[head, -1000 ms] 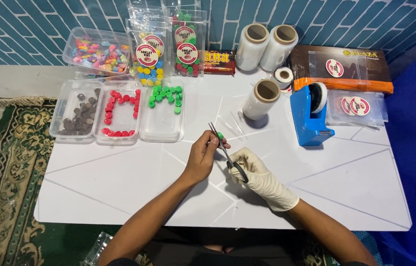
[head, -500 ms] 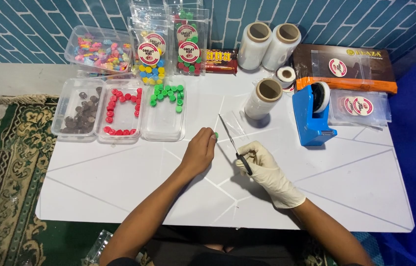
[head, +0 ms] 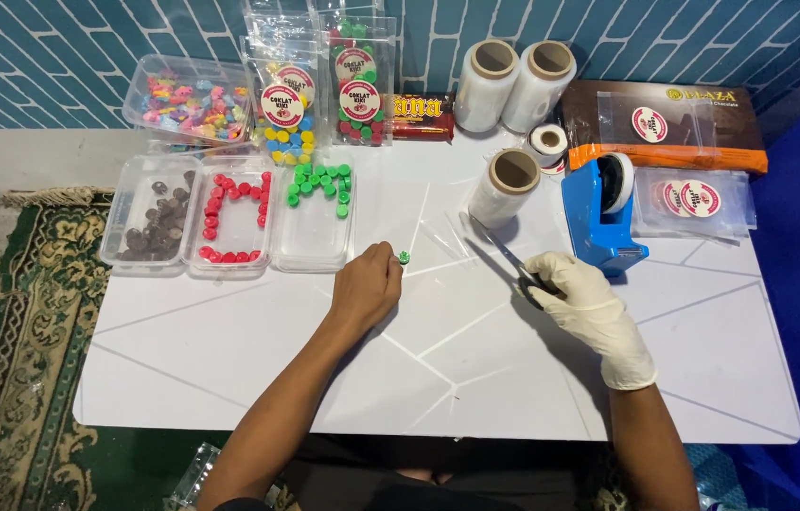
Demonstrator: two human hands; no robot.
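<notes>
- The left hand [head: 367,284] lies knuckles up on the white tabletop [head: 229,360], fingers curled under, so what the palm covers is hidden; its grip cannot be told.
- A small green candy [head: 404,256] sits at the fingertips of that hand, touching or just beside them; it is too small to say which. It is round and bright green, like the pieces in the tray behind it.
- The right hand [head: 589,308], in a white glove, is closed round the handles of the scissors [head: 504,257]. The handles are mostly buried in the glove; the dark blades stick out toward the far left, low over the tabletop, and seem to be nearly together.
- Thin clear film [head: 442,237] lies flat between the hands, hard to see against the white; only its edges and glints show.
- Three clear trays stand in a row beyond the left hand: a brown tray [head: 149,227], a red tray [head: 234,218] and a green tray [head: 319,213], the green pieces bunched at its far end.
- A film roll [head: 506,185] stands just beyond the scissors, with a blue tape dispenser [head: 600,218] near the right hand.
- Candy bags [head: 324,85] lean on the tiled wall at the back, their tops cut off by the frame.
</notes>
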